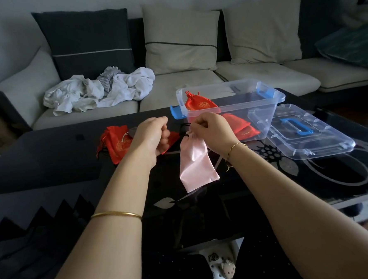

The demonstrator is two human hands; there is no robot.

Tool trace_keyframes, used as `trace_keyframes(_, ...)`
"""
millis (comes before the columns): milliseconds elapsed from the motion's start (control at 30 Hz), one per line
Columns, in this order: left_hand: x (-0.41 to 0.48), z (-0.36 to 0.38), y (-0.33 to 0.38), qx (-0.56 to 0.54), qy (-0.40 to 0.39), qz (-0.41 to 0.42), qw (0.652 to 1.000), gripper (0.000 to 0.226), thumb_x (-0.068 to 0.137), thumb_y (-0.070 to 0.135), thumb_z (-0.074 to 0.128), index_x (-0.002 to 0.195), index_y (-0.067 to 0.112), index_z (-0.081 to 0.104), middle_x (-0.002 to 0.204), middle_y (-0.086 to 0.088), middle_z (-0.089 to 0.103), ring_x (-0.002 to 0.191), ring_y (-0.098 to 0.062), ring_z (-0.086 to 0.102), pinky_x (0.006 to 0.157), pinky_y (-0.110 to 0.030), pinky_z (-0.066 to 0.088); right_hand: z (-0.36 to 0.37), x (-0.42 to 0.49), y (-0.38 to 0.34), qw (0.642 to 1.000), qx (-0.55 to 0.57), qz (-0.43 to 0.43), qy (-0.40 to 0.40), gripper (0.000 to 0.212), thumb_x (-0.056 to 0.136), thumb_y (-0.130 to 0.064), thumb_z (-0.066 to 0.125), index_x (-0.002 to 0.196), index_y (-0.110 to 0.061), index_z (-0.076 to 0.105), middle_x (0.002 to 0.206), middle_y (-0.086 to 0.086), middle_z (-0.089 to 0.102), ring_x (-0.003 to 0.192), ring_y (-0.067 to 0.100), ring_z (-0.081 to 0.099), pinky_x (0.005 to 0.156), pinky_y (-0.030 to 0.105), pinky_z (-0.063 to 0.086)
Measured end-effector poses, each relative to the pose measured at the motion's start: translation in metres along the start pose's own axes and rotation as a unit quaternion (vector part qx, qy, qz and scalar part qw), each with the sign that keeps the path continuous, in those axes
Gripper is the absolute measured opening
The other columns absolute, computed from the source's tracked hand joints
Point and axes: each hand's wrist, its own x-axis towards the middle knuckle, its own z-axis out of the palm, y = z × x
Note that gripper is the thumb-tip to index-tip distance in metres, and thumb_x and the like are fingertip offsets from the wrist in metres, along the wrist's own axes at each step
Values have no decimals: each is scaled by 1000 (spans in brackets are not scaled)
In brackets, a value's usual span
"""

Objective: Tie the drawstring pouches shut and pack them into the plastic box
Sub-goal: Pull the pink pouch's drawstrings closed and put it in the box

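Pink pouch [196, 162]: hangs by its gathered neck over the dark glass table [50, 160], lower corner close to the tabletop, touching or not impossible to tell. No knot visible; judged mid-tying, not yet packed.

Right hand [212, 131]: fingers curled tight, pinching the gathered neck of the pink pouch or its cord.

Left hand [152, 137]: raised level with the right and a little apart from it, fingers curled narrow toward the palm. Cord too thin to make out, so impossible to tell whether holding anything. Pose consistent with drawing a string taut between the two hands.

Behind the left hand, on the table: loose heap of red pouches [116, 143], one more partly hidden by the knuckles. Tied or untied unclear; judged waiting their turn.

Beyond the right hand: clear plastic box [263, 113] with blue latches, open, standing on the table. Inside, packed red pouches [200, 103], at least two or three, one propped at the left end with neck drawn shut, others low against the near wall.

Just right of the box: lid [308, 136], off, lying flat, blue handle up.

Progress, as a judgement: roughly midway. Several packed, one in hand, a handful left.

Farthest: pale sofa [175, 86] bearing a crumpled pile of white clothes [98, 90].
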Motion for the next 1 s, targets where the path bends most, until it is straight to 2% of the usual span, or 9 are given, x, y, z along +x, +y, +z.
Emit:
trace_keyframes(100,2,-6,1,-33,50,-15,998,33,93,21,44,61,18,37,35,10,29,34,-8,25,49,-23,28,-6,2,4,1000,2,11,9,23,87,-13,55,70,0,63,56,-3,52,51,7,41,48,13,33)
trace_keyframes(200,4,-13,1,-46,72,-24,996,32,92,21,44,60,18,36,30,11,26,25,-6,20,47,-23,26,-13,4,10,1000,4,18,19,23,87,-12,56,77,7,63,67,6,55,62,14,45,58,25,36)
trace_keyframes(367,8,-10,-2,-44,112,9,993,24,91,16,40,67,16,42,53,4,32,37,-9,24,47,-23,27,-15,6,18,998,-8,53,34,20,87,-10,57,79,7,63,72,7,55,69,17,47,64,26,37)
trace_keyframes(433,9,-5,-2,-78,117,61,988,24,91,12,39,68,15,46,59,2,44,48,-9,37,53,-22,35,-11,8,20,997,-30,65,22,23,87,-8,55,70,8,58,69,12,50,67,20,42,61,27,35)
trace_keyframes(533,4,4,0,-140,38,129,981,25,92,12,39,74,14,57,74,1,66,75,-8,64,74,-22,47,-6,7,20,995,-61,79,-4,26,89,-8,53,64,-1,53,67,12,49,65,22,41,58,27,33)
trace_keyframes(633,1,9,-1,-209,-65,139,966,32,95,12,43,63,12,50,53,0,59,60,-18,65,73,-33,56,-2,5,22,994,-62,91,-22,27,90,-12,54,64,-3,54,68,12,50,65,22,43,60,34,39)
trace_keyframes(833,6,8,-14,-14,-84,160,984,16,85,10,61,69,10,64,54,3,56,51,-10,53,61,-27,48,-3,4,14,993,26,115,-16,23,94,-17,48,74,-5,50,75,15,56,75,39,66,67,47,53)
trace_keyframes(900,5,7,-17,86,-85,174,977,11,82,9,65,75,18,69,56,6,61,53,-6,56,57,-20,47,-6,4,10,993,49,110,-10,26,93,-16,49,69,-7,48,72,15,58,72,36,66,64,43,52)
trace_keyframes(1000,6,8,-20,156,-102,197,963,18,80,9,69,71,25,69,51,10,64,48,0,56,52,-14,46,-7,1,0,991,90,100,-12,31,92,-18,53,62,-8,51,54,6,53,41,10,52,45,20,44)
